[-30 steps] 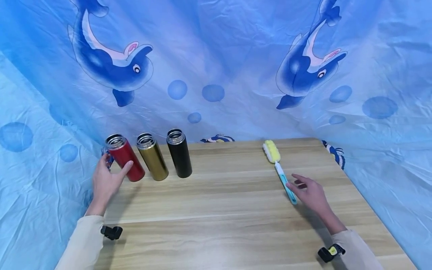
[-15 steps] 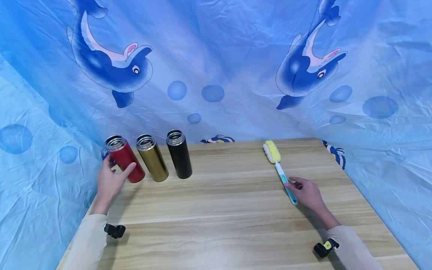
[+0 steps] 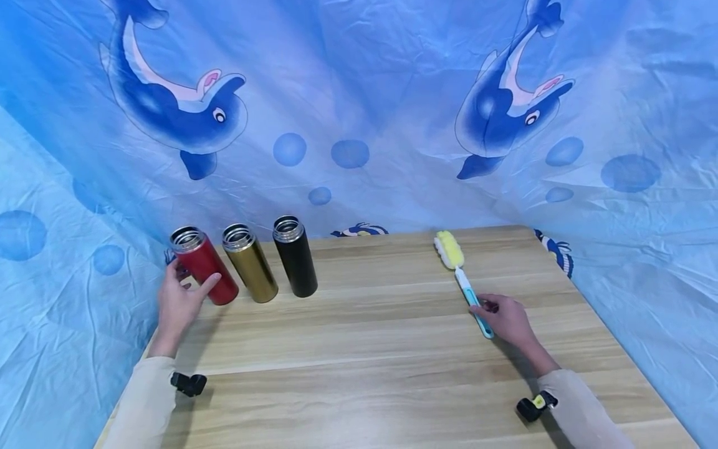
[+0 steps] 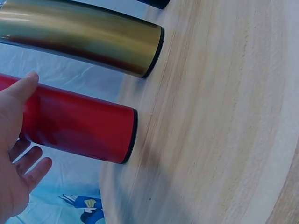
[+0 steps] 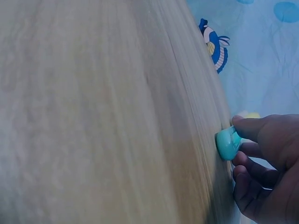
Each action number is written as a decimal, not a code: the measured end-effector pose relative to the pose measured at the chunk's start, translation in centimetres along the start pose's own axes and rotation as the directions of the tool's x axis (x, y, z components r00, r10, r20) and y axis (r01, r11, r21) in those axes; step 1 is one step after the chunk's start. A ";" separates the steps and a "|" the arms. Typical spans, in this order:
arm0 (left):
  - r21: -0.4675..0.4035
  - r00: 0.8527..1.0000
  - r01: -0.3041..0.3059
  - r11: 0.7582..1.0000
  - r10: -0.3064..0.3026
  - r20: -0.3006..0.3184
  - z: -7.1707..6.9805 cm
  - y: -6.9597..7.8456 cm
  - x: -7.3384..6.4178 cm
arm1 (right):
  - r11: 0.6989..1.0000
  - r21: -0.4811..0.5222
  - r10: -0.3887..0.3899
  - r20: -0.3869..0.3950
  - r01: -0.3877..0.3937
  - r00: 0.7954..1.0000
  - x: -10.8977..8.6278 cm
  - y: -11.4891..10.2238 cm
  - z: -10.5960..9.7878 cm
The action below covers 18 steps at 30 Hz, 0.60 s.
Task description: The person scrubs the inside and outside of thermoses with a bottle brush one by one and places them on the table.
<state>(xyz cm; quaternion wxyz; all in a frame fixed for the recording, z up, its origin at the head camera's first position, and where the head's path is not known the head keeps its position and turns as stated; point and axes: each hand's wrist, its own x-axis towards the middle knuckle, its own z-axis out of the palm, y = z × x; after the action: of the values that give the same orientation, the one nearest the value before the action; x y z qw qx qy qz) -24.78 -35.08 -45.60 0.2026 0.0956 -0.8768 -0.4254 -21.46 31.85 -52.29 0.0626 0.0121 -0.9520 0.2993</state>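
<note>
In the head view my left hand [image 3: 178,305] is at the red thermos bottle [image 3: 209,269], the thumb across its near side and the fingers round its left side. The left wrist view shows some fingertips [image 4: 39,172] apart from the bottle; its far side is hidden. Upright and lidless beside it are a gold thermos bottle [image 3: 253,268] and a black thermos bottle [image 3: 297,260]. At the right my right hand [image 3: 507,321] pinches the teal handle of a bottle brush [image 3: 468,288] between thumb and fingers. The brush lies on the table, its yellow-and-white sponge head pointing away.
The wooden table [image 3: 348,349] runs back to a blue curtain [image 3: 392,112] printed with dolphins, which also hangs along both sides. The bottles stand near the table's back left edge.
My right hand has moved slightly left and its fingers have come together on the brush handle. The left hand has shifted slightly at the red bottle. The bottles and brush stay in place.
</note>
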 end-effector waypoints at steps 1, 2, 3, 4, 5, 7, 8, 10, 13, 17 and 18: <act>0.005 1.000 -0.002 1.000 0.002 -0.002 0.0 -0.1 0.1 | 1.000 -0.001 -0.003 -0.004 0.003 1.000 0.0 0.0 0.0; 0.012 1.000 -0.003 1.000 0.003 -0.004 0.0 -0.1 0.1 | 1.000 0.001 -0.004 -0.006 0.004 1.000 0.1 0.0 0.0; 0.020 1.000 -0.006 1.000 0.006 -0.008 0.0 -0.1 0.2 | 1.000 0.003 -0.004 -0.009 0.004 1.000 0.1 0.0 0.1; 0.023 1.000 -0.008 1.000 0.009 -0.013 0.0 -0.2 0.2 | 1.000 0.007 -0.003 -0.012 0.003 1.000 0.1 0.0 0.1; 0.024 1.000 -0.011 1.000 0.011 -0.020 0.0 -0.3 0.3 | 1.000 0.013 0.000 -0.014 0.000 1.000 0.1 -0.1 0.1; 0.022 0.999 -0.017 1.000 0.018 -0.036 0.0 -0.4 0.4 | 1.000 0.026 0.005 -0.023 -0.004 1.000 0.1 -0.2 0.1; 0.023 0.999 -0.020 1.000 0.021 -0.044 0.0 -0.5 0.4 | 0.999 0.033 0.007 -0.028 -0.006 1.000 0.1 -0.2 0.2; 0.017 0.998 -0.022 1.000 0.023 -0.054 0.0 -0.5 0.5 | 0.999 0.044 0.017 -0.038 -0.015 0.999 0.2 -0.3 0.2; 0.018 0.999 -0.013 1.000 0.014 -0.038 -0.1 -0.5 0.6 | 0.998 0.057 0.037 -0.042 -0.034 0.998 0.2 -0.3 0.2; 0.006 1.000 -0.003 1.000 0.003 0.014 -0.2 -0.5 0.6 | 0.995 0.077 0.073 -0.041 -0.070 0.996 0.3 -0.2 0.1; -0.001 1.000 -0.002 1.000 0.002 0.030 -0.2 -0.5 0.7 | 0.994 0.083 0.079 -0.042 -0.075 0.996 0.3 -0.1 0.0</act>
<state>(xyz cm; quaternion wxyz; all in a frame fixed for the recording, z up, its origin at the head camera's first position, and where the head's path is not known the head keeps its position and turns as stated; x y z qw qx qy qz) -25.31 -35.77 -45.72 0.1900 0.0884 -0.8797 -0.4269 -21.72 31.72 -52.19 0.0720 -0.0290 -0.9371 0.3403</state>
